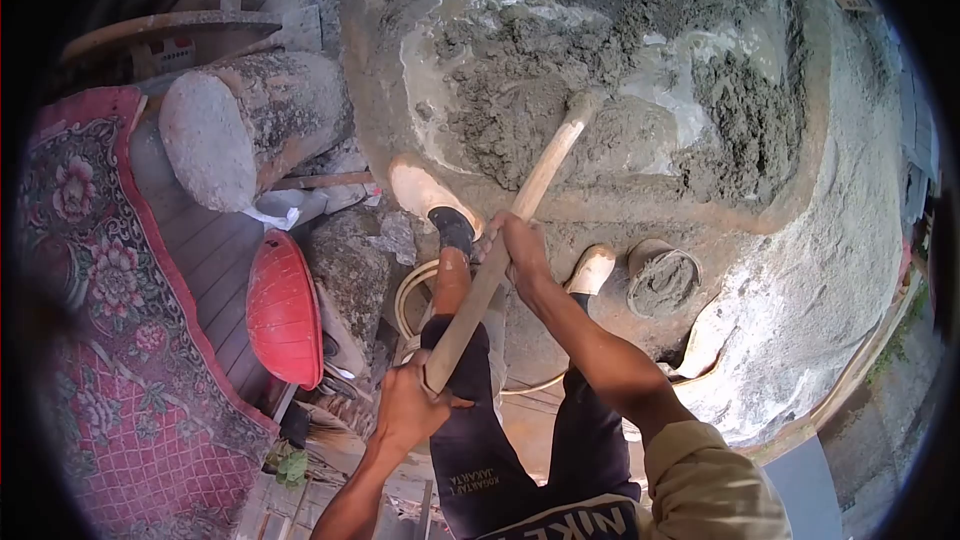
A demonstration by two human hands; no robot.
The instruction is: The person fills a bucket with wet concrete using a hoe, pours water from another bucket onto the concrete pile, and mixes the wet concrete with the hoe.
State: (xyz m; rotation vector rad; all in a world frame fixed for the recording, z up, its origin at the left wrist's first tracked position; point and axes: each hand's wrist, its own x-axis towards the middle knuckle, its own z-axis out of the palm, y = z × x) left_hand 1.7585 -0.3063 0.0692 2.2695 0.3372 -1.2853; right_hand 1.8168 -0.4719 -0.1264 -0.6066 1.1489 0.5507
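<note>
Both my hands grip the long wooden handle of a hoe (pixel 545 172), which slants up and to the right. My left hand (pixel 412 408) is closed round the handle's near end, beside my left thigh. Farther up, my right hand (pixel 517 248) wraps the handle near its middle. The hoe's far end is smeared with grey mix, and its blade is hidden in or behind the wet mortar (pixel 510 90). Cloudy water pools around the heaped mortar inside a low-edged mixing area (pixel 600 208).
Near my feet stands a mortar-filled bucket (pixel 665 280). To the left are a red hard hat (pixel 283 308), a cement-crusted log-like cylinder (pixel 255 125) and a floral carpet (pixel 120 340). My pale boots (pixel 430 192) stand at the mixing area's edge. A pale mound (pixel 830 290) rises at right.
</note>
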